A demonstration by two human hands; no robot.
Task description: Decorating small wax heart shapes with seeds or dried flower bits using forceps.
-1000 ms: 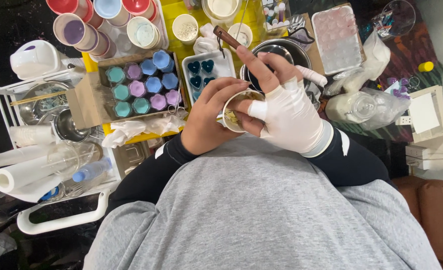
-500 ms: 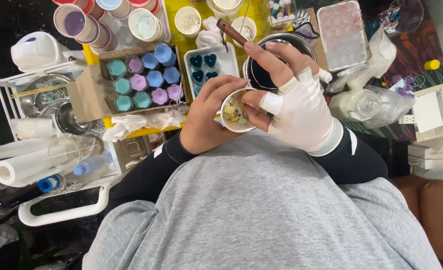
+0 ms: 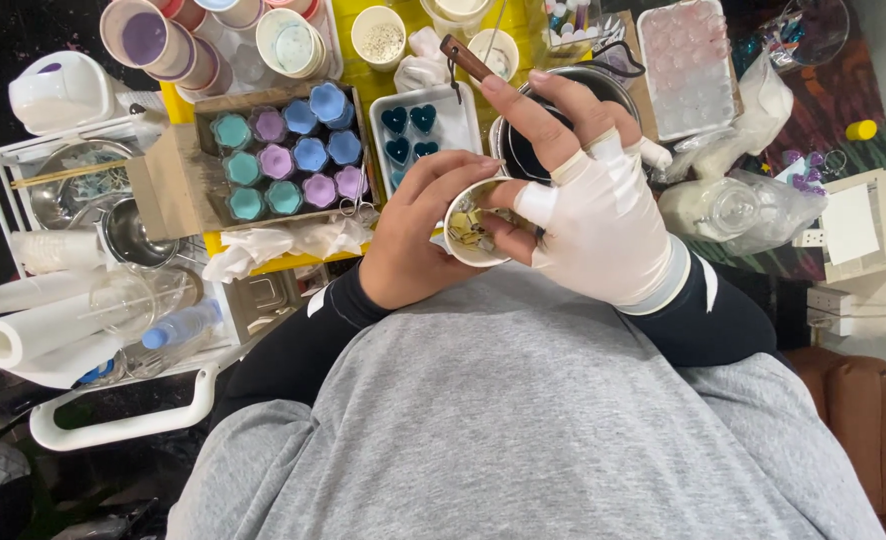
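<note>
One small paper cup (image 3: 475, 232) sits at the centre of my view, white-walled and round, tipped toward me so I look into it; yellowish bits lie inside, too small for me to tell what they are. It is held close to the chest, just above the grey shirt (image 3: 523, 420). My left hand (image 3: 418, 245) is bare and curled around the cup's left side, fingers wrapped on the rim. My right hand (image 3: 593, 215) wears a white fingerless glove; its thumb and a finger dip into the cup's mouth, pinched together, while the index finger points up and away. Just beyond the right hand stands a dark metal pot (image 3: 563, 110) with a brown handle (image 3: 466, 57). Beside it is a white tray of dark teal heart shapes (image 3: 421, 130), then a cardboard box of teal, purple and blue flower-shaped pieces (image 3: 288, 155).
</note>
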